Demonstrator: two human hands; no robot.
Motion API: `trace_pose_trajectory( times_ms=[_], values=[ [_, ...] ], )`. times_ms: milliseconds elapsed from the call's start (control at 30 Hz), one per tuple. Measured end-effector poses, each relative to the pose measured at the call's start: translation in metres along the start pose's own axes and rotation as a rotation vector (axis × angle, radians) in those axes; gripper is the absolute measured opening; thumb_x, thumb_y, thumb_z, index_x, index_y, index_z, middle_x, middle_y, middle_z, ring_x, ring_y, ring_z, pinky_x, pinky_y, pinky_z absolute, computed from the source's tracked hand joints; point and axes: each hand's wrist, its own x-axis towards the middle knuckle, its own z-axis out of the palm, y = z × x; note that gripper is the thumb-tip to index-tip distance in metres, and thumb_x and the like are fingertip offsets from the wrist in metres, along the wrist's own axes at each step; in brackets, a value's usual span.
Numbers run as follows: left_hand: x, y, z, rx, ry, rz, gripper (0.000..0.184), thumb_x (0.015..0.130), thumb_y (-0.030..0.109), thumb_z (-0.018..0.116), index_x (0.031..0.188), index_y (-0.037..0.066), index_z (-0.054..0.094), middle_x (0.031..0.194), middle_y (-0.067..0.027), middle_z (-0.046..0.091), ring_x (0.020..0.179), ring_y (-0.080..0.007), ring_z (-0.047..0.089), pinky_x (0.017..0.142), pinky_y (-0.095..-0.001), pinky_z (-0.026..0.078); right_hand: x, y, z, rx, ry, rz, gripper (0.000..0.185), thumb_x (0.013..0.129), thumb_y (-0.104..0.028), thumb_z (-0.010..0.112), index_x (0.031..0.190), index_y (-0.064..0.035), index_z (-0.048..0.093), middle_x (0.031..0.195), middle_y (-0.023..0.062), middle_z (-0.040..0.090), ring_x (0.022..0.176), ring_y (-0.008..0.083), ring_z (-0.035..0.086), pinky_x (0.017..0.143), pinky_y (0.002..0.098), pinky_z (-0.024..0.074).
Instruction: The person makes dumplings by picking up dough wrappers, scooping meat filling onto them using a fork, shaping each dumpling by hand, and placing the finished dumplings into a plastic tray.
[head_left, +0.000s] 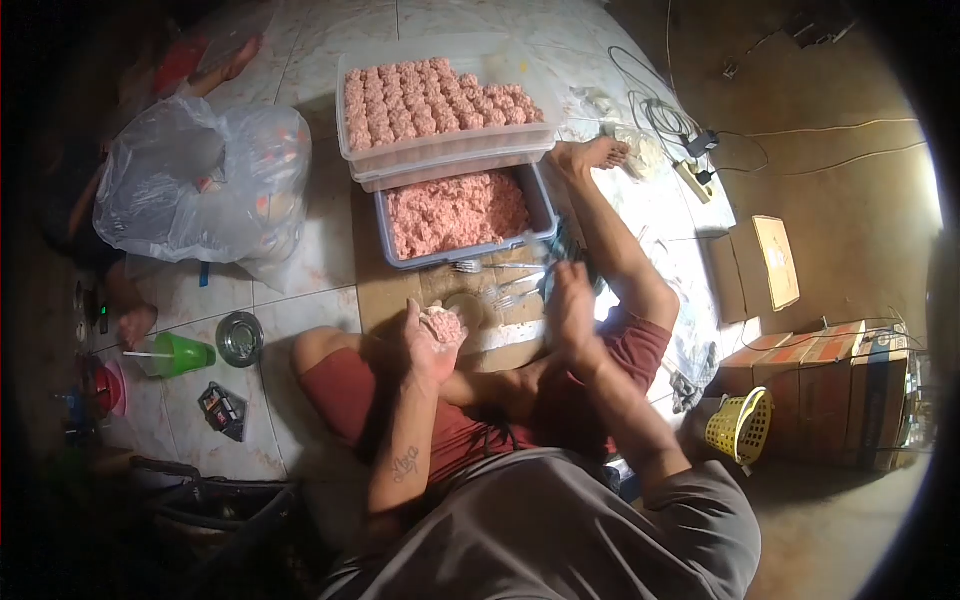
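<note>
My left hand [432,362] is palm up, with a clump of pink minced meat [441,326] resting in it; a pale edge shows beside the meat. My right hand [573,312] is raised to the right, blurred, and how its fingers are set is unclear. Ahead of both hands stands a blue-grey tub [403,263] with loose minced meat [455,212] inside. Several forks [515,290] lie between the tub and my legs, on brown cardboard [385,305]. Behind the tub, a clear plastic container [450,152] carries rows of meat balls [420,100].
A large clear plastic bag [205,185] sits at the left, beside another person's hand [137,322]. Nearer are a green cup [185,355] and a glass ashtray [240,339]. Cables and a power strip [692,182], a yellow basket [740,425] and cardboard boxes [815,395] are at the right.
</note>
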Motion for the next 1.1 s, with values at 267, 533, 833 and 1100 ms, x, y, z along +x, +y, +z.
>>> trace_pose_trajectory(
  times_ms=[267,533,833,1100],
  values=[
    [-0.010,0.012,0.003,0.078,-0.153,0.023,0.062,0.097,0.067,0.048,0.114,0.010,0.064,0.106,-0.0083,0.070,0.104,-0.0281,0.065,0.095,-0.0456,0.049,0.032,-0.054,0.037,-0.114,0.025,-0.432,0.027,0.089,0.000,0.051,0.113,-0.0021,0.061,0.103,0.0330,0.059,0.091,0.0522,0.061,0.075,0.0558,0.0509],
    [0.014,0.009,-0.018,0.045,-0.303,0.117,0.061,0.098,0.061,0.051,0.124,0.007,0.059,0.123,-0.0123,0.066,0.114,-0.0272,0.062,0.098,-0.0422,0.045,-0.002,-0.002,-0.045,-0.416,-0.242,-0.309,0.022,0.088,-0.003,0.050,0.106,0.0011,0.062,0.098,0.0276,0.061,0.086,0.0465,0.064,0.073,0.0524,0.0531],
    [0.012,0.003,-0.005,0.176,-0.288,-0.019,0.062,0.101,0.060,0.045,0.125,0.006,0.062,0.134,-0.0170,0.064,0.121,-0.0316,0.062,0.095,-0.0442,0.049,0.057,0.006,-0.032,-0.535,-0.243,-0.482,0.016,0.089,-0.008,0.053,0.100,-0.0005,0.060,0.094,0.0211,0.062,0.090,0.0405,0.065,0.076,0.0486,0.0511],
    [0.005,0.005,-0.026,0.142,-0.232,0.082,0.049,0.101,0.052,0.052,0.111,0.005,0.066,0.124,-0.0180,0.068,0.112,-0.0319,0.066,0.091,-0.0431,0.053,0.067,0.027,-0.045,-0.576,-0.130,-0.629,0.033,0.091,-0.015,0.057,0.120,0.0004,0.058,0.117,0.0222,0.061,0.109,0.0371,0.059,0.089,0.0508,0.0422]
  ],
)
